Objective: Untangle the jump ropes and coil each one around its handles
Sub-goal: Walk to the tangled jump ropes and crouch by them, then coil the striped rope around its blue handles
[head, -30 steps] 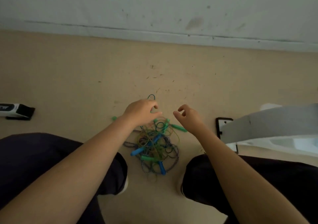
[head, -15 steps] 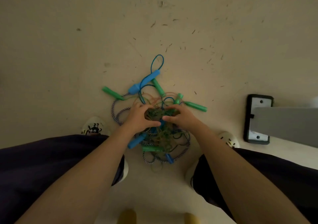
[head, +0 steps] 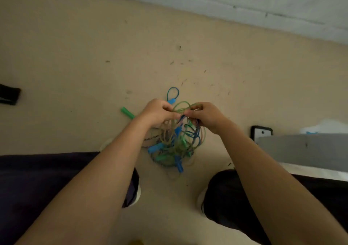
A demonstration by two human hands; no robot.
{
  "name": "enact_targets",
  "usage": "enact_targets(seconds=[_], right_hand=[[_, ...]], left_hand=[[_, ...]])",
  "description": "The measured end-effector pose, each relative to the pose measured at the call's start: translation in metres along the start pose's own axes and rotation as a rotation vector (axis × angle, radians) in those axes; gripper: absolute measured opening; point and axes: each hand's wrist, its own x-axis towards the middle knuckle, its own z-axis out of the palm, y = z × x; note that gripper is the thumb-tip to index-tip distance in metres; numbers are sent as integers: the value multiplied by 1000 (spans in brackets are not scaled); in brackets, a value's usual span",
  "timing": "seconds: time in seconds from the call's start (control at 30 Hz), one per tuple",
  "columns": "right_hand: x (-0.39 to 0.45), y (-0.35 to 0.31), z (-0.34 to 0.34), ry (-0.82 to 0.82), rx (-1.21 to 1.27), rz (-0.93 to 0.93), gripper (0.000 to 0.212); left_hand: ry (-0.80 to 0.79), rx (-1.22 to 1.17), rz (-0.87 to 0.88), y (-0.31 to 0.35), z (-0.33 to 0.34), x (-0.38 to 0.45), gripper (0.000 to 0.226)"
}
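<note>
A tangled bundle of jump ropes (head: 175,143) with blue and green handles hangs between my hands above the tan floor. My left hand (head: 158,112) pinches cords at the top left of the bundle. My right hand (head: 205,114) grips cords at the top right, fingertips close to the left hand's. One green handle (head: 127,112) shows left of my left wrist. A blue handle with a blue loop (head: 172,98) shows just beyond my left hand. Several blue and green handles dangle low in the tangle.
My dark trouser legs and white shoes (head: 136,195) flank the bundle. A black-framed white plate (head: 261,132) and a grey panel (head: 305,150) lie on the right. A black object (head: 9,97) sits at the left edge. The white wall base (head: 244,3) runs along the top.
Both hands have taken hold of the tangle and lifted it off the floor, so its handles now dangle. The camera has tilted up, bringing the wall back into view.
</note>
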Motion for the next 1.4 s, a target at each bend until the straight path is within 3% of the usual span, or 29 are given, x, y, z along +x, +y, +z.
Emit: enact_targets(seconds=[0.13,0.27,0.4,0.5,0.63,0.77,0.87,1.0,1.1,1.2,1.33,1.4], right_hand=[[-71,-72,-28,1,117,-203,7],[-157,-127,-50,-54,223,-406,29],[-244,-163,-55,-148,254,-543,46],[-284,-175,-46,-126,235,-619,40],[-301,-176,-30,-69,220,-677,34],[-294,-171,-27,-88,222,-663,32],[-285,-163,-32,-92,223,-624,36],[-265,-141,-37,-33,287,-576,31],[-252,-131,-39,102,49,-588,18],[-244,-129,-42,218,-213,-595,20],[-237,-128,-45,271,-305,-579,26],[-236,-129,-43,262,-290,-591,29]], left_hand=[[73,-81,170,67,-32,-61,19],[120,-194,374,126,-56,-135,9],[55,-393,512,169,-69,-210,7],[-70,-423,572,185,-72,-253,33],[-97,-224,621,191,-56,-277,55],[99,-147,609,188,-44,-265,33],[162,-295,542,173,-48,-252,25],[279,-372,444,156,-59,-241,38],[289,-195,405,152,-65,-239,41],[284,-141,400,148,-65,-232,42],[315,-155,416,147,-69,-227,55],[335,-175,425,146,-72,-225,51]])
